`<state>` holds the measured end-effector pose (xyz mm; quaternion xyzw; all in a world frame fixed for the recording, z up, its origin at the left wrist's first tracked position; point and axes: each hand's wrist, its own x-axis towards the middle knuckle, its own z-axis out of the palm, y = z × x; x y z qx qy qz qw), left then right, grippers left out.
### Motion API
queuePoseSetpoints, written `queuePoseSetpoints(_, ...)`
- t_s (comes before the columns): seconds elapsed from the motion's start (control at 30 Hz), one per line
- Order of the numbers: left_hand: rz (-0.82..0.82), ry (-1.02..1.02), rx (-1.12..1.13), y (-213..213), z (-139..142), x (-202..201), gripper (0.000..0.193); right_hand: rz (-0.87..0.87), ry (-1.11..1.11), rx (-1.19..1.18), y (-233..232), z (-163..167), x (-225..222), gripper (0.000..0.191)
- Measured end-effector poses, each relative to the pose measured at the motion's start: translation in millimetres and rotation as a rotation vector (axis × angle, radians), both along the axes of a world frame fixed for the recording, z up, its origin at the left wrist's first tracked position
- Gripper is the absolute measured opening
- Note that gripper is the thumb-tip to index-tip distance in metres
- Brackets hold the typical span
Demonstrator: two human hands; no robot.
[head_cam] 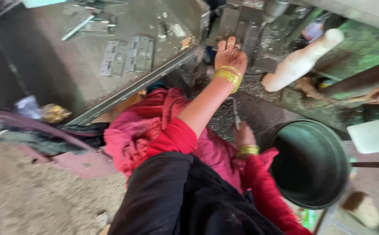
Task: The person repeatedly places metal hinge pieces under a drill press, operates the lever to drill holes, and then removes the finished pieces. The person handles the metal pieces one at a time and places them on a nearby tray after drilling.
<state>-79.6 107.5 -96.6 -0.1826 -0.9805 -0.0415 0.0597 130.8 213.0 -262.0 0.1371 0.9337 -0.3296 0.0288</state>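
My left hand [230, 55], with gold bangles on the wrist, reaches up to a dark metal machine [241, 21]. Its bent fingers grip a flat metal piece [229, 26] there. My right hand [243, 135], also wearing a bangle, is low beside my lap and is closed on a thin metal rod [235, 114] that points up. Both sleeves are red, and black cloth covers my lap.
A grey workbench [67, 82] at the left carries a pair of metal hinges [126, 55] and small parts. A dark green bucket [311, 163] stands at the right of my right hand. A white lever handle [300, 61] slants above it. Crumpled cloth [37, 130] lies at the left.
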Motion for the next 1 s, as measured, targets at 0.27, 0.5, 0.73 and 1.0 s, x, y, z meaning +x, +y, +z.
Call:
queuePoseSetpoints(0.27, -0.013, -0.138, -0.055, -2.2, 39.7, 3.8, 0.026, 0.02, -0.019, 0.029, 24.8, 8.6, -7.2, 0.039)
queuePoseSetpoints(0.5, -0.009, -0.103, -0.039, -2.9, 42.5, -5.4, 0.031, 0.012, -0.002, 0.087, 8.4, -2.7, 3.5, 0.039)
queuePoseSetpoints(0.73, 0.01, -0.166, -0.122, 1.4, 42.2, -29.4, 0.039, -0.073, -0.095, 0.189, 16.0, 2.9, -6.7, 0.048)
queuePoseSetpoints(1.0, -0.035, -0.199, -0.165, 3.6, 43.6, -30.7, 0.046, -0.089, -0.179, 0.14, -0.1, -4.6, 10.2, 0.045)
